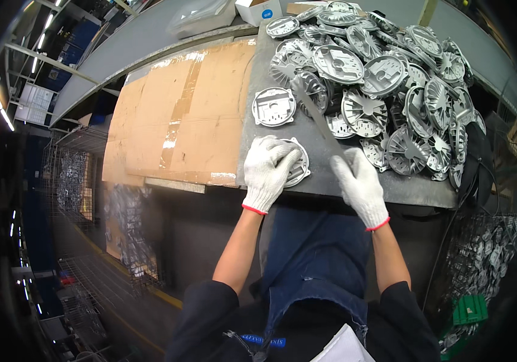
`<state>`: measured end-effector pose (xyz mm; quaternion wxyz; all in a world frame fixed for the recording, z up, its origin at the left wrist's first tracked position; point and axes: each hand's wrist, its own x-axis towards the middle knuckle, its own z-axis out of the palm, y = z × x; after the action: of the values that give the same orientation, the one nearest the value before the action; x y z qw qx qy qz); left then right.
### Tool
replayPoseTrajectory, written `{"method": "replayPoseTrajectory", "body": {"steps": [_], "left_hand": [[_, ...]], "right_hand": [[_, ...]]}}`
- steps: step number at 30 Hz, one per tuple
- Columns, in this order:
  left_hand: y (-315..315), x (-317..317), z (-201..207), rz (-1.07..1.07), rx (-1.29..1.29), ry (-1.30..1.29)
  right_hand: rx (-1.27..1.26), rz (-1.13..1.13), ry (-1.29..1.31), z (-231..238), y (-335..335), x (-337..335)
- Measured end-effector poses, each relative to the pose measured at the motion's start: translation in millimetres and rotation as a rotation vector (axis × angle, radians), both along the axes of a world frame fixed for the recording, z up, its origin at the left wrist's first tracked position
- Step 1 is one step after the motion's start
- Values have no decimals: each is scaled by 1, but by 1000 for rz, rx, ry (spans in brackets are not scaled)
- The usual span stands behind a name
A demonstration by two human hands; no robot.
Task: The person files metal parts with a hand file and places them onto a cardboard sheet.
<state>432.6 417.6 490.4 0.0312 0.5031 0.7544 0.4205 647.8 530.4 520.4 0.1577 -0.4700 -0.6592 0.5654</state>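
Note:
My left hand, in a white knitted glove with a red cuff, is closed on the left side of a round silver metal casting at the table's front edge. Much of that casting is hidden under the glove. In my gloved right hand is a long, flat grey file, its blade slanting up and to the left over the table. The blade is apart from the held casting. Just beyond my left hand, a single round casting lies flat with its ribbed inside facing up.
A large heap of similar castings covers the right and far parts of the grey table. Taped cardboard lies to the left. Wire cages with metal parts stand left; a green crate sits low right.

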Motion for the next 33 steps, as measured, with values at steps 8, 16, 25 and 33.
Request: {"method": "replayPoseTrajectory", "body": {"steps": [8,16,25,33], "left_hand": [[2,3,5,-42,21,142],[5,2,2,-144,100,278],[6,-1,-10,-186,135,197],[3,3,1,-54,105,261]], "right_hand": [[-254,8,28,38,-14,35],[280,79,-18,57,-22,37],[696,382,-483,19,-46,18],[364,193,-352,52,-35,-2]]}}
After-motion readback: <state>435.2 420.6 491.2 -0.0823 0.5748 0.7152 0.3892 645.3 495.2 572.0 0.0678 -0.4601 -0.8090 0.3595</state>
